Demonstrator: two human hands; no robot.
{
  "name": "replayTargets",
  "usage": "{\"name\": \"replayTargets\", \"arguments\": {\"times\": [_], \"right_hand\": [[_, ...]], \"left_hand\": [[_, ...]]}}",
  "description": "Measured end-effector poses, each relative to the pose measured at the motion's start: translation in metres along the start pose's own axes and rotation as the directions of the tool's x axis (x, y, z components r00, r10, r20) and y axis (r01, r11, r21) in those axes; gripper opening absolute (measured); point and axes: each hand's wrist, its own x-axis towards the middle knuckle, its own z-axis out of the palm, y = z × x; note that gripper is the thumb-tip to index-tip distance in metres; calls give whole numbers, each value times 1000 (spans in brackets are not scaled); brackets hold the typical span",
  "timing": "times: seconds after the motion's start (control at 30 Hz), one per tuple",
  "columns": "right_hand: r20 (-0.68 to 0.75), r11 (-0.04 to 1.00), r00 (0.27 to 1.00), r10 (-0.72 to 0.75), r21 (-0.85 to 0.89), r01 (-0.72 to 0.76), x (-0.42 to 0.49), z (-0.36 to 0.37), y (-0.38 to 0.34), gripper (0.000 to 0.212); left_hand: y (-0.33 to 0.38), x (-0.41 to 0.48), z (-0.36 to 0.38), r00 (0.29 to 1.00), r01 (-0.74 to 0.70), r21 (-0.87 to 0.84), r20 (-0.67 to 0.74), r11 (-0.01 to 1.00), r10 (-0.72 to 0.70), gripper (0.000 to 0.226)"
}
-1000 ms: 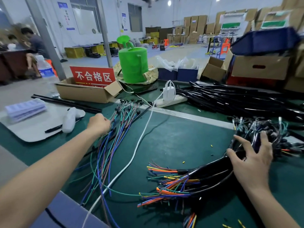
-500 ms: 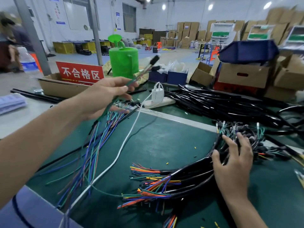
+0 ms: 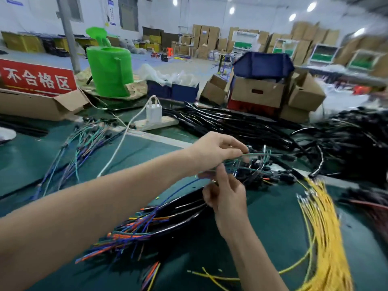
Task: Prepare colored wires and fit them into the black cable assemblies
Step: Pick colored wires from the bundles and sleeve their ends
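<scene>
Your left hand pinches a thin green wire between thumb and fingertips. Your right hand, just beneath, curls its fingers and pinches the same wire lower down, though blur hides the exact grip. Under both hands the black cable assemblies lie on the green tabletop. To the left of your hands is one loose bundle of coloured wires, and to the right one sheaf of yellow wires. Beyond your hands, two dark blue bins hold crumpled clear plastic. Far left, one open cardboard box holds a red sign.
</scene>
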Motion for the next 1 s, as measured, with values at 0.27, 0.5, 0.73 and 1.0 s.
{"name": "replayTargets", "arguments": {"times": [0.27,0.5,0.73,1.0], "right_hand": [[-146,949,981,126,305,-77,14,-21,-6,19],[-123,899,978,166,426,-98,16,-26,-7,15],[-237,836,953,189,548,-29,21,-41,-17,13],[-284,893,955,89,448,50,26,-59,-47,17]], "left_hand": [[-32,-17,-28,986,123,291,74,949,-150,11],[-47,-51,-59,967,242,208,24,948,-253,19],[-51,-86,-57,913,353,16,210,935,-349,21],[-63,-128,-106,897,308,-9,337,951,-287,71]]}}
